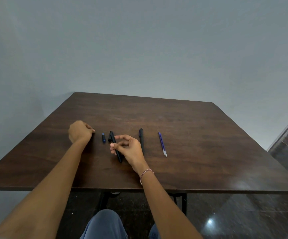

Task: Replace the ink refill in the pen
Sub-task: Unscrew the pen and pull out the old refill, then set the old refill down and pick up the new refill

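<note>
Head view, pen taken apart. Your right hand [128,150] pinches the black pen barrel [117,152] between thumb and fingertips, holding it slanted over the table [208,135]. Your left hand [80,131] rests at the left with its fingers curled. A faint glint shows at the fingertips, but the view is too coarse to tell whether they pinch anything. Between the hands lie a small blue piece [103,138] and a short black piece [110,135], probably the cap. A second pen [141,142] lies just right of your right hand. Two purple refills [162,144] lie side by side farther right, untouched. Judged from this layout, disassembly is done. What is left is to take a refill, slide it into the barrel and close the pen.
</note>
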`<state>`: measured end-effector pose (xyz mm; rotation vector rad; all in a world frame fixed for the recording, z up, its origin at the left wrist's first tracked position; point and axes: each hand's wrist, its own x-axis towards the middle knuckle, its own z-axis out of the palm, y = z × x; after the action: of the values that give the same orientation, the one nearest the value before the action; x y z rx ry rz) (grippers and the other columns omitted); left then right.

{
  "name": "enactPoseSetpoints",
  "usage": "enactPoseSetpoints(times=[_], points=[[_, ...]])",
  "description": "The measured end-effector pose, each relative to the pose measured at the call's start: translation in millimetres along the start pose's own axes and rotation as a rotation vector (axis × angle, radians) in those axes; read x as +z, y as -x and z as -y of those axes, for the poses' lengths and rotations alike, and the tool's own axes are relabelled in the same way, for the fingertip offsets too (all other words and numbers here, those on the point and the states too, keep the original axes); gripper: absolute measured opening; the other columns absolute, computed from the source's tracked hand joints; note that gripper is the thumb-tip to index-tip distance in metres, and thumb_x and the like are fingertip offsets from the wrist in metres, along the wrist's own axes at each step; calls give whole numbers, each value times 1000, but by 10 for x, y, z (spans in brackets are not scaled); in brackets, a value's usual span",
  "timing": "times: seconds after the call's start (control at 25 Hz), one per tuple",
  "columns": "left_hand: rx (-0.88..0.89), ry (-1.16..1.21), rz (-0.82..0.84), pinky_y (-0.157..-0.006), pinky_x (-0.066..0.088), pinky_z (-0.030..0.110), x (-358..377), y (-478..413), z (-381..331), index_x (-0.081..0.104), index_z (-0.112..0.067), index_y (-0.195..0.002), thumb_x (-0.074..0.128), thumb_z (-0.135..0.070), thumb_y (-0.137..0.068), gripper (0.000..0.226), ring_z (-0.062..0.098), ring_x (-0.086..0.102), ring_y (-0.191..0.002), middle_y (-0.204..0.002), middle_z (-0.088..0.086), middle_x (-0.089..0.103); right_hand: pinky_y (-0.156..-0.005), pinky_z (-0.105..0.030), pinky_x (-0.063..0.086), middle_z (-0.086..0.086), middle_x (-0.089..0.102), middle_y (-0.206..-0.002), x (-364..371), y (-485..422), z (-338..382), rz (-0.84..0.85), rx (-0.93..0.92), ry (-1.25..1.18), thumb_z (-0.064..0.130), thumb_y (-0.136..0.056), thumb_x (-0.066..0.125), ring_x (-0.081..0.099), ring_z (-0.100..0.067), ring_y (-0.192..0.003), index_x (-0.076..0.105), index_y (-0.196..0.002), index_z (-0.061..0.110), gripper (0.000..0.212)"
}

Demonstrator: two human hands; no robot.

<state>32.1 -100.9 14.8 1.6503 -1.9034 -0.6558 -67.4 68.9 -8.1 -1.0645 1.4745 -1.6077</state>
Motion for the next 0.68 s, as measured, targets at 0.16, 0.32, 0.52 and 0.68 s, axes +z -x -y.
enactPoseSetpoints(times=[0.16,0.32,0.52,0.68], points=[[4,-2,-36,-66,49,33,48,-50,-14,72,-7,-89,74,-15,-79,13,25,64,-89,-93,13,71,-80,-30,58,-6,73,-83,-4,-21,-27,-4,8,-24,13,-81,75,71,-17,-75,63,-107,12,28],[-18,20,-39,-61,48,33,59,-72,-13,72,-6,-89,76,-20,-78,18,25,64,-87,-92,14,71,-77,-30,58,-7,73,-84,-2,-19,-27,-13,15,-44,15,-80,76,71,-17,-75,65,-99,12,23],[-4,33,-108,-52,40,27,-59,4,-128,70,-8,-96,72,-35,-80,32,21,57,-76,-91,12,70,-76,-29,58,-7,73,-85,-10,3,-9,-50,-23,-55,15,-80,76,71,-16,-74,66,-97,13,20],[153,304,-124,-70,47,27,-41,219,-280,70,-12,-98,69,-27,-83,21,16,63,-83,-92,4,71,-72,-22,56,-1,72,-80,-2,42,14,-156,-124,-26,15,-78,77,71,-13,-73,66,-92,19,18]])
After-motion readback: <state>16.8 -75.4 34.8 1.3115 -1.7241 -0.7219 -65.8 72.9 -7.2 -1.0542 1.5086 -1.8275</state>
